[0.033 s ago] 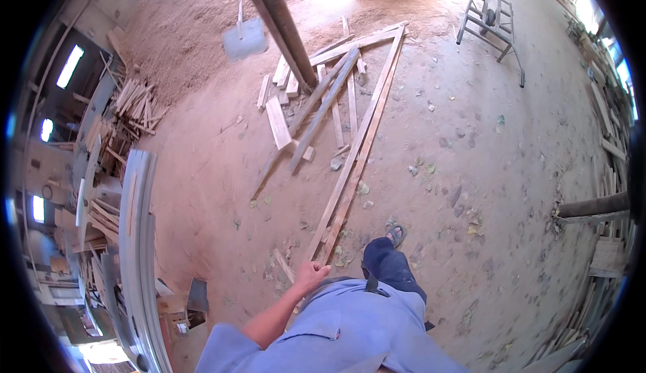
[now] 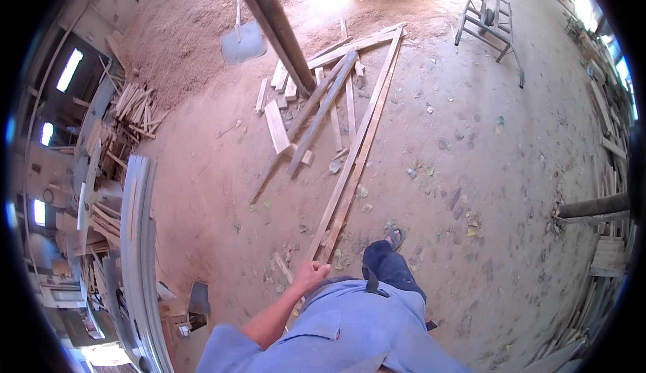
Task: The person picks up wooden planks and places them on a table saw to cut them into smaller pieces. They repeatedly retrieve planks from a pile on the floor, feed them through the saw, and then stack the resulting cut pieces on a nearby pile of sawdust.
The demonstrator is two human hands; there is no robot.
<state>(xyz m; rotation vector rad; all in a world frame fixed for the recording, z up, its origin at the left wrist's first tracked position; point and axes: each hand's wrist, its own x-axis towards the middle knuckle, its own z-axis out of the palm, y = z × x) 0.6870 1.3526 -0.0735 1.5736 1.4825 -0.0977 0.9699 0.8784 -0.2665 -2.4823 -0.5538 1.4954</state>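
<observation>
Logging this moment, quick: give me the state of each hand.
Left hand: fingers curled shut near the end of the long wooden strips; whether it grips them cannot be told.
Right hand: not in view.

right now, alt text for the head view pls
Seen from above, a person in a blue shirt walks on a sawdust floor, left hand closed at the near end of two long slats. Scrap boards, a shovel and a metal stand lie ahead.
</observation>
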